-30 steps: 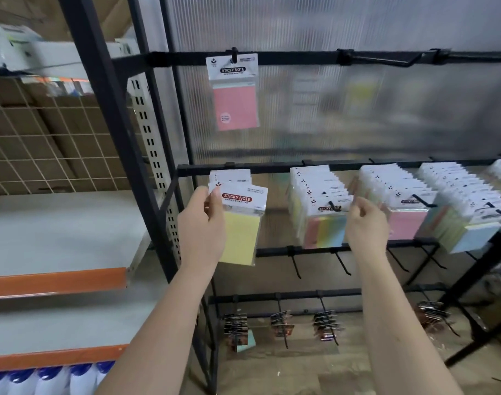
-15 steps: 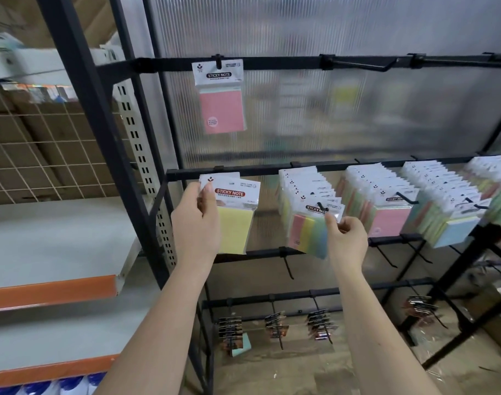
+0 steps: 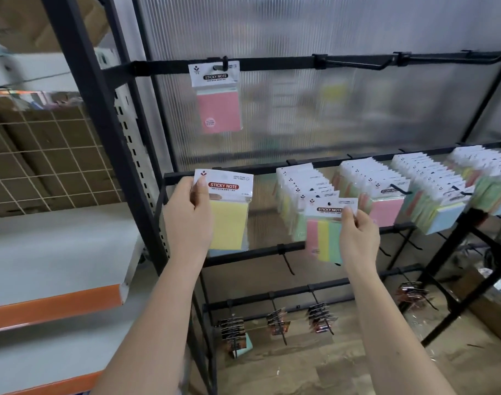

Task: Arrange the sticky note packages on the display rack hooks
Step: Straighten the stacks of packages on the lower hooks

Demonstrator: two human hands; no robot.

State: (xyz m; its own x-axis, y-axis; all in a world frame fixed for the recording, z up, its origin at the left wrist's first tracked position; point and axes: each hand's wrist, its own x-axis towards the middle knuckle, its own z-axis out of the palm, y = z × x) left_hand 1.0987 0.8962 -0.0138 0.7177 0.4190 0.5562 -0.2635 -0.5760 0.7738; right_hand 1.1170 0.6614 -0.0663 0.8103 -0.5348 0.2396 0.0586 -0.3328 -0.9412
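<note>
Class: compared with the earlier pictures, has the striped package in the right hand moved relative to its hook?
Yes. The striped package has come forward off the hook's tip, away from the hanging row; the right hand pinches its header.

Shelving, boxes and backing panel around the display

An orange-edged white shelf (image 3: 55,263) is jutting out on the left, with a second orange edge (image 3: 52,383) showing below it. Behind it a wire grid (image 3: 44,155) is standing in front of brown cardboard boxes (image 3: 24,21), and a perforated white upright (image 3: 138,178) is running down beside the shelf. A ribbed translucent panel (image 3: 329,109) is backing the whole scene, blurring whatever lies behind it. Low down, small dark carded items (image 3: 320,317) are hanging in three bunches, with another bunch (image 3: 411,295) farther right. A wooden floor (image 3: 314,372) is showing underneath, and a cardboard box (image 3: 491,312) is sitting at the lower right.
</note>
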